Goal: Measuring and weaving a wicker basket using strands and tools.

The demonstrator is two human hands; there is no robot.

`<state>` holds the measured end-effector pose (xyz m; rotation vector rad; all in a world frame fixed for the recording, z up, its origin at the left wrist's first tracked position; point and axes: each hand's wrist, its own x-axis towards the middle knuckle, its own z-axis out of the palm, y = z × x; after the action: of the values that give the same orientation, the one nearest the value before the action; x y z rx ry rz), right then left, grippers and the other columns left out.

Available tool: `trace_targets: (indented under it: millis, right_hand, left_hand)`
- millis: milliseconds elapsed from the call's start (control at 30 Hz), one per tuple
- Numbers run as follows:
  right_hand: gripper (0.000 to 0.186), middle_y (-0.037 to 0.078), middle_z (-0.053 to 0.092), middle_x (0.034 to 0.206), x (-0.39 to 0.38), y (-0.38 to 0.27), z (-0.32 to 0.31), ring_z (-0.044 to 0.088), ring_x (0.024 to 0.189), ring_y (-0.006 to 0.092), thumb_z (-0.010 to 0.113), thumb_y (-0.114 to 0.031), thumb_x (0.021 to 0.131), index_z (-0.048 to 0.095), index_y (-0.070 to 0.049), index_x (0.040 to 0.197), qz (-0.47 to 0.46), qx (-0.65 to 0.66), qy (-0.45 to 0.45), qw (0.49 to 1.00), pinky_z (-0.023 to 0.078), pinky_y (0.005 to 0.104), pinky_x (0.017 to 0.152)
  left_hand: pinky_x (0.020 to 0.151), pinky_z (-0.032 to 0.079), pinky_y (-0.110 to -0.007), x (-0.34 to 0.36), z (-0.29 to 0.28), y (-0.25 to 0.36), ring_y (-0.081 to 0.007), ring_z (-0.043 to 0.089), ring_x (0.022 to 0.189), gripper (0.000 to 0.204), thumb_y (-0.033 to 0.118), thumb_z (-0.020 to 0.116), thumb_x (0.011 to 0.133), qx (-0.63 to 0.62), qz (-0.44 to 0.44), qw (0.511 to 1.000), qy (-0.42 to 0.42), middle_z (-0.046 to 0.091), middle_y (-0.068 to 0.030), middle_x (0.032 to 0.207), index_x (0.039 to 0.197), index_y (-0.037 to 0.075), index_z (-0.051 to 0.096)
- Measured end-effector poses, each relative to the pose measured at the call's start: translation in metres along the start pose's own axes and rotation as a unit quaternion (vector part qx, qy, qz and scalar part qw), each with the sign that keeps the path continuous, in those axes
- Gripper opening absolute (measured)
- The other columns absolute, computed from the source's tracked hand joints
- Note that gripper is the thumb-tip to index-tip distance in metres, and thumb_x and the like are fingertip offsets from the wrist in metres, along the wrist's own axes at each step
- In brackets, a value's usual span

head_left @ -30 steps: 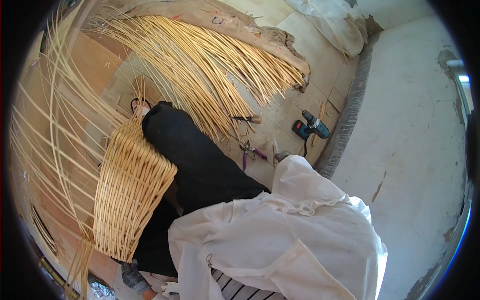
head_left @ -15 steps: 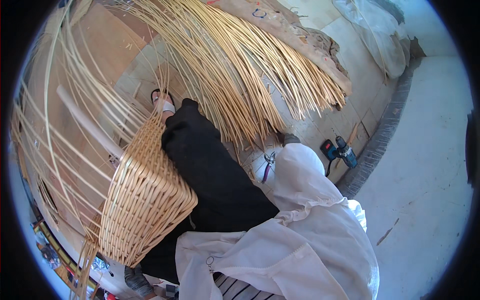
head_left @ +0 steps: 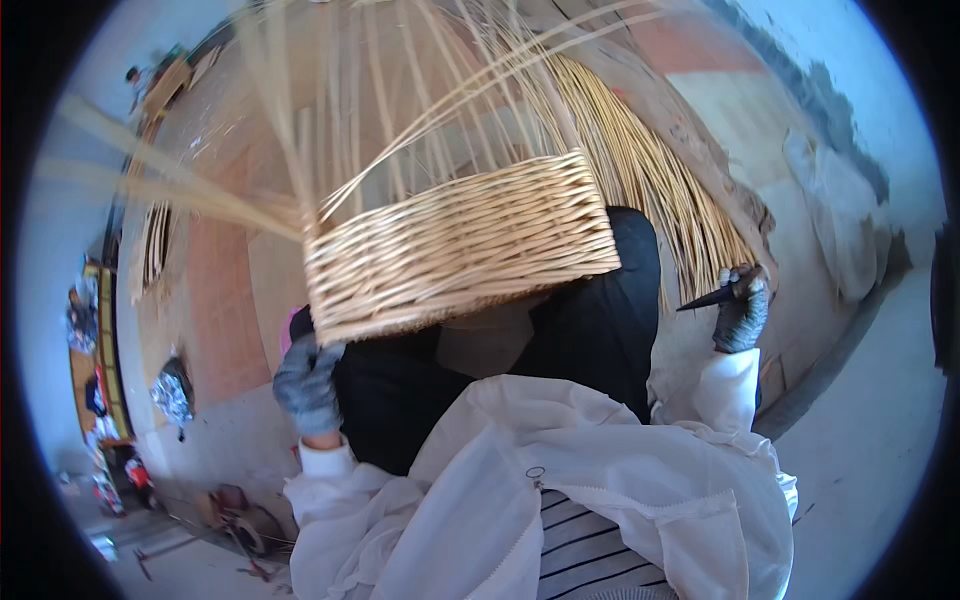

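A wicker basket point(head_left: 460, 245) is held just above the centre of the frame, over dark trousers point(head_left: 600, 325).
Its long axis is tilted gently, from lower left up to the right, and its unwoven stakes are pointed mostly toward the upper edge. Its lower-left corner is gripped by the gloved left hand point(head_left: 310, 385); at right, a dark spike point(head_left: 706, 298), aimed leftward, is clasped in the gloved right hand point(head_left: 742, 318), near loose rods point(head_left: 650, 165).

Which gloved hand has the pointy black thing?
The right hand: a black spike sticks out of its grip. The left hand is at the basket's lower left corner instead.
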<state>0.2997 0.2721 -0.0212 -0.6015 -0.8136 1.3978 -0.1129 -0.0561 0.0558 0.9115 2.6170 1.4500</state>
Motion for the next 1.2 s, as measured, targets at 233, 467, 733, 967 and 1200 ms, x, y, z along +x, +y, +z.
trace_targets:
  millis: [233,467,733,967,1200]
  right_hand:
    - [0.057,0.008,0.051,0.085,-0.111,0.000,0.214,0.054,0.074,0.0188,0.073,-0.025,0.071,0.041,-0.004,0.114,0.077,0.023,-0.375,0.924,0.048,0.0317,0.074]
    - [0.037,0.000,0.045,0.070,-0.165,0.060,0.276,0.040,0.053,0.0070,0.066,-0.026,0.078,0.044,-0.010,0.103,0.532,-0.197,-0.409,0.715,0.032,0.0159,0.046]
    - [0.029,0.011,0.056,0.081,-0.178,0.118,0.290,0.058,0.075,0.0278,0.062,-0.027,0.076,0.056,-0.004,0.092,-0.166,-0.514,-0.716,0.443,0.048,0.0376,0.064]
    - [0.021,0.011,0.059,0.078,-0.208,0.064,0.358,0.060,0.071,0.0241,0.054,-0.020,0.081,0.057,-0.002,0.092,-0.250,-0.331,-0.872,0.260,0.049,0.0336,0.061]
    - [0.018,0.010,0.060,0.070,-0.158,0.092,0.372,0.060,0.060,0.0202,0.050,-0.019,0.084,0.058,-0.003,0.086,-0.359,-0.489,-0.767,0.208,0.050,0.0311,0.055]
  left_hand:
    - [0.080,0.043,-0.028,0.054,0.047,-0.082,-0.0169,0.054,0.089,0.044,0.018,0.070,0.075,-0.183,-0.042,0.965,0.184,0.058,-0.0087,0.098,0.111,0.000,0.052]
    - [0.087,0.041,-0.030,0.071,0.081,-0.093,-0.0213,0.053,0.098,0.048,0.024,0.063,0.080,-0.293,-0.140,0.945,0.040,0.056,-0.0130,0.109,0.120,0.001,0.047]
    - [0.091,0.040,-0.030,0.071,0.085,-0.101,-0.0224,0.052,0.103,0.054,0.015,0.064,0.078,-0.318,-0.046,0.947,-0.020,0.054,-0.0132,0.114,0.126,0.004,0.042]
    - [0.090,0.041,-0.030,0.065,0.092,-0.110,-0.0217,0.051,0.104,0.057,0.013,0.066,0.076,-0.400,-0.069,0.914,-0.011,0.054,-0.0140,0.115,0.127,0.004,0.042]
    - [0.090,0.041,-0.030,0.064,0.083,-0.097,-0.0207,0.051,0.103,0.054,0.010,0.065,0.077,-0.383,-0.065,0.922,0.000,0.052,-0.0131,0.117,0.126,0.002,0.043]
